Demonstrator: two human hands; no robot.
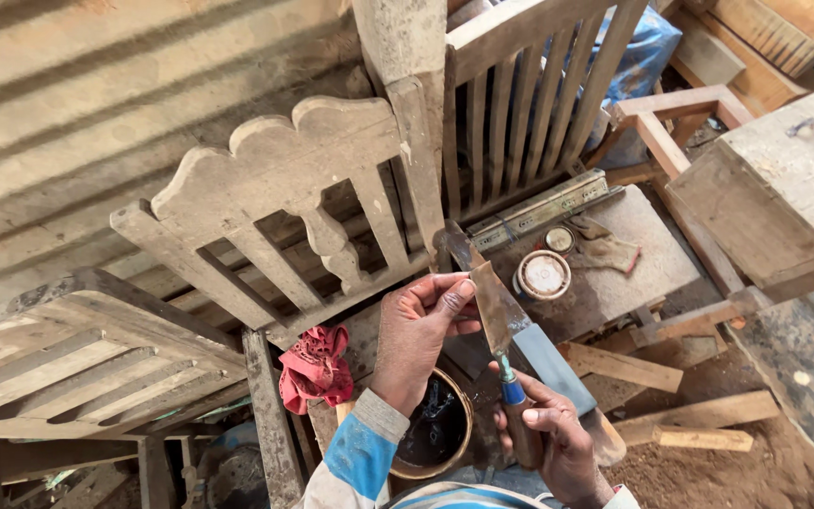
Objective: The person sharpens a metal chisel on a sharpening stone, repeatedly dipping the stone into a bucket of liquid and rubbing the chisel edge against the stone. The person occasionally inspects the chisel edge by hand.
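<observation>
**Putty knife held over a wooden chair back**

Seen from above, in a cluttered woodworking yard. Right hand (548, 438) closed in a fist around the wooden handle of a putty knife (494, 306), blade angled up and away toward the chair back (284, 203). Left hand (421, 330) raised beside the blade, fingertips curled and pinching its edge near the middle, as if wiping or steadying it. Both hands close together, the knife bridging them: handle low at the right, blade tip high at the left, just short of the chair's lower rail.

Directly beneath the left wrist, a round tin (435, 424) of dark paste, open. Just left of it, a crumpled red cloth (316, 368). Farther off, on a grey slab, a small white-lidded tin (544, 275) and a rag.

Judged from the grip: best done with the blade kept at a shallow angle, fingertips clear of the sharp edge, handle held firm so the blade stays steady, and any load of paste kept small and even across the blade's width.
</observation>
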